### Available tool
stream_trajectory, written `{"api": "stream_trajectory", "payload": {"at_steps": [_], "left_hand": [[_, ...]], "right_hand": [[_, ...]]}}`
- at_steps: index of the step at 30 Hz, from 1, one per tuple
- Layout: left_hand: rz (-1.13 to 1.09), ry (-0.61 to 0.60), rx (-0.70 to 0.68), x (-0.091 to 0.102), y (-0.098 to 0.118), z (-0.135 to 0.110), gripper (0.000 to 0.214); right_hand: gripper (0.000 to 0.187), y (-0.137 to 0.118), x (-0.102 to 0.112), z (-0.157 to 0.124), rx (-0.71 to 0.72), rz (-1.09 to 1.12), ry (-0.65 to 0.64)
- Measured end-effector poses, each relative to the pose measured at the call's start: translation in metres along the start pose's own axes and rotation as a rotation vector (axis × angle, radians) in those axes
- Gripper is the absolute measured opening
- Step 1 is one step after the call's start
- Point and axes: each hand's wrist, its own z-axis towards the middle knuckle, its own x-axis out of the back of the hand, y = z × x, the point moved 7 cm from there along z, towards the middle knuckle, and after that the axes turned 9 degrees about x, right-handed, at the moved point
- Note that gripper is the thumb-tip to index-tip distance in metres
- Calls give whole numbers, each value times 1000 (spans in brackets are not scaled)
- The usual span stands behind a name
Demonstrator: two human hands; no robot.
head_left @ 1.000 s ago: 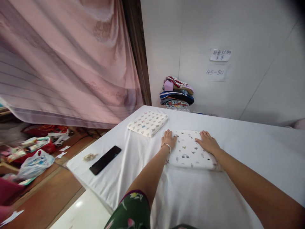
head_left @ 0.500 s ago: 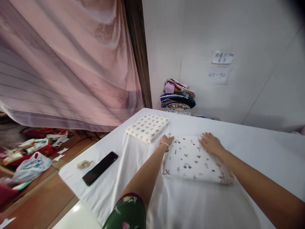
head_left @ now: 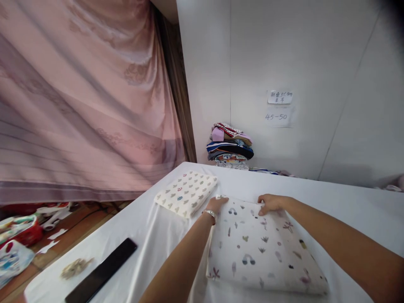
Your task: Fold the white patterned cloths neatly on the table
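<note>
A folded white cloth (head_left: 252, 248), printed with rainbows, flamingos and small plants, lies flat on the white-covered table in front of me. My left hand (head_left: 217, 205), with a bracelet at the wrist, grips its far left corner. The thumb rests on top there, and the other fingers are mostly hidden. At the far edge, right of the middle, my right hand (head_left: 270, 203) has its fingers curled round the fabric with the thumb on top. Just left of my left hand lies a second folded cloth (head_left: 189, 193), cream with grey cloud-like shapes and a few coloured ones.
A black phone-like slab (head_left: 102, 271) and a small tan clump (head_left: 75, 268) lie near the left edge of the table (head_left: 151, 246). Folded fabrics (head_left: 230, 145) are stacked beyond the far edge by the wall. A pink curtain (head_left: 94, 101) hangs at left, above a red basket (head_left: 27, 231).
My right hand has gone from lying spread on the cloth to curling round its far edge. My left hand stays at the corner. The view has shifted, with everything lower in the picture.
</note>
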Motion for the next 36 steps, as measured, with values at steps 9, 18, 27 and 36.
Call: {"api": "stream_trajectory", "payload": {"at_steps": [9, 18, 27, 36], "left_hand": [[-410, -247, -163, 9, 36, -14, 35], [-63, -33, -647, 72, 144, -80, 43], [470, 164, -1146, 37, 33, -175, 63], [686, 106, -1004, -25, -66, -187, 58]], "right_hand": [[51, -24, 38, -45, 84, -48, -8], [37, -86, 128, -148, 163, -149, 202], [34, -114, -5, -236, 368, -607, 661], [65, -79, -128, -238, 266, -506, 608]]}}
